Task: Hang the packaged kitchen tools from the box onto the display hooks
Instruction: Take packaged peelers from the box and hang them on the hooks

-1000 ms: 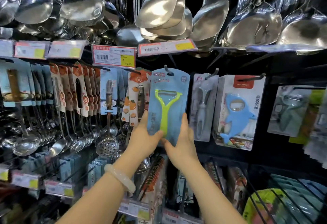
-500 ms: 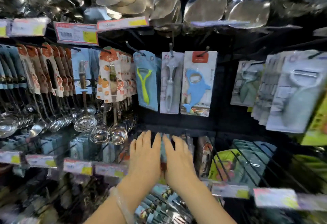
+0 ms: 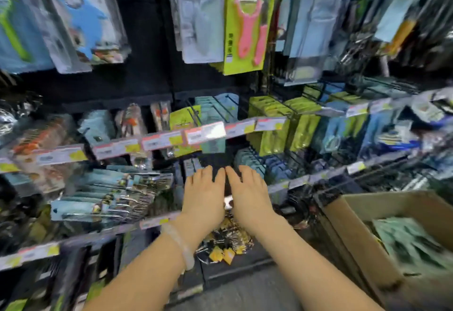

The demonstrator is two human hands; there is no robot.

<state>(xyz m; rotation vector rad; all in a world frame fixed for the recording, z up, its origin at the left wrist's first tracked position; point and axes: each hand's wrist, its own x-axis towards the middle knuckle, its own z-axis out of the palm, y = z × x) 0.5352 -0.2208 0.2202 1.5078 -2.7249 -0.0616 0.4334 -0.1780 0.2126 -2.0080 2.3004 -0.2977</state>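
My left hand (image 3: pixel 203 193) and my right hand (image 3: pixel 247 193) hover side by side in front of the lower display rows, fingers straight, palms down, holding nothing. The blue card with the green peeler (image 3: pixel 14 31) hangs on its hook at the upper left edge. A cardboard box (image 3: pixel 353 227) stands at the lower right, with blurred green packaged tools (image 3: pixel 411 242) inside it. The box lies to the right of and below my right hand.
Packaged tools fill the hooks: a blue bottle-opener pack (image 3: pixel 85 21), a green card with pink peelers (image 3: pixel 247 21), grey peeler packs (image 3: pixel 203 16). Price-tag rails (image 3: pixel 191 136) run across the rows. Small yellow-tagged items (image 3: pixel 225 244) hang below my hands. The view is motion-blurred.
My hands have let go of the green peeler card, which stays hung, and dropped down. The view has swung down and right, bringing the cardboard box into sight.
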